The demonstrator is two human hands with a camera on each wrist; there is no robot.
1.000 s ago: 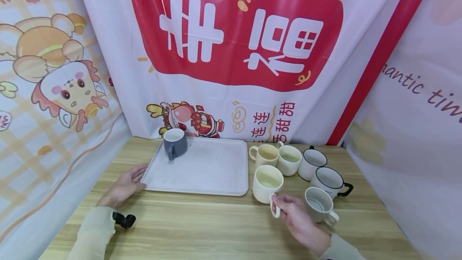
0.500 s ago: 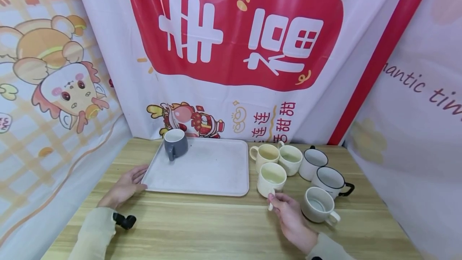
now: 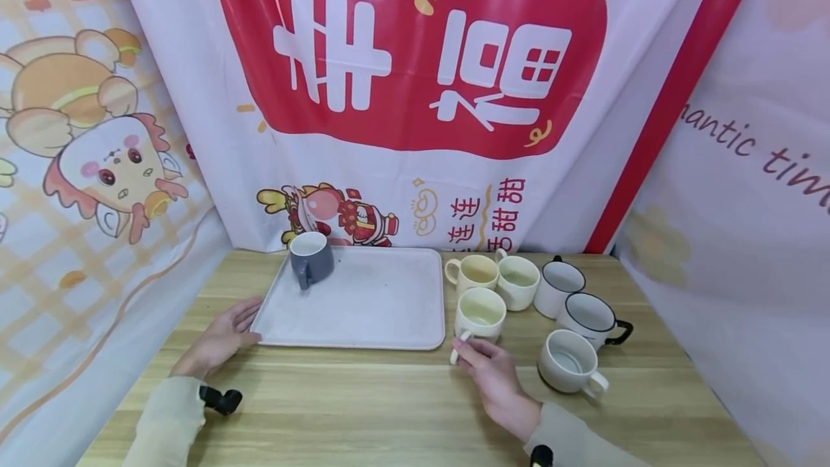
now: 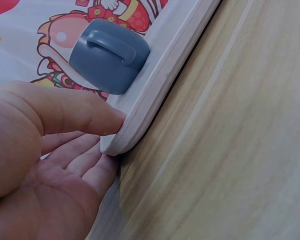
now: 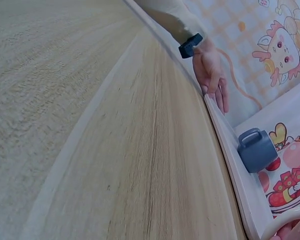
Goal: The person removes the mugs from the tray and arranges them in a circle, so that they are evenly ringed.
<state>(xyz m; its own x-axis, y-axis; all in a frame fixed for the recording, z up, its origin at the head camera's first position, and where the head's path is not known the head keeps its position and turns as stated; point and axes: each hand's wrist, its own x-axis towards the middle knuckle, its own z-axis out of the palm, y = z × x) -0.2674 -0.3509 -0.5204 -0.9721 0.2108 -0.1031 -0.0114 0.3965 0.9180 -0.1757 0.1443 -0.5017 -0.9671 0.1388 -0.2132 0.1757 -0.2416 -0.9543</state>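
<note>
My right hand (image 3: pixel 496 384) pinches the handle of a cream mug (image 3: pixel 485 330) just right of the tray, with that handle pointing toward the front left. Whether the mug's base touches the table cannot be told. Only the curved handle (image 5: pixel 289 218) and some fingertips show at the lower right of the right wrist view. At the left front corner of the light grey tray (image 3: pixel 369 308), my left hand (image 3: pixel 220 337) lies with fairly straight fingers along the side, its thumb (image 4: pixel 102 117) touching the rim. A blue-grey mug (image 3: pixel 313 265) stands at the tray's back left.
Behind the held mug stand a yellowish mug (image 3: pixel 468 281) and another cream mug (image 3: pixel 520 298). Farther right are two white mugs with dark rims (image 3: pixel 551 300) and a beige-grey mug (image 3: pixel 563 375). A printed cloth (image 3: pixel 376 222) hangs at the table's back edge.
My right hand has moved left and turned, swinging the cream mug's handle from the front right to the front left. The left hand and the tray keep their places.
</note>
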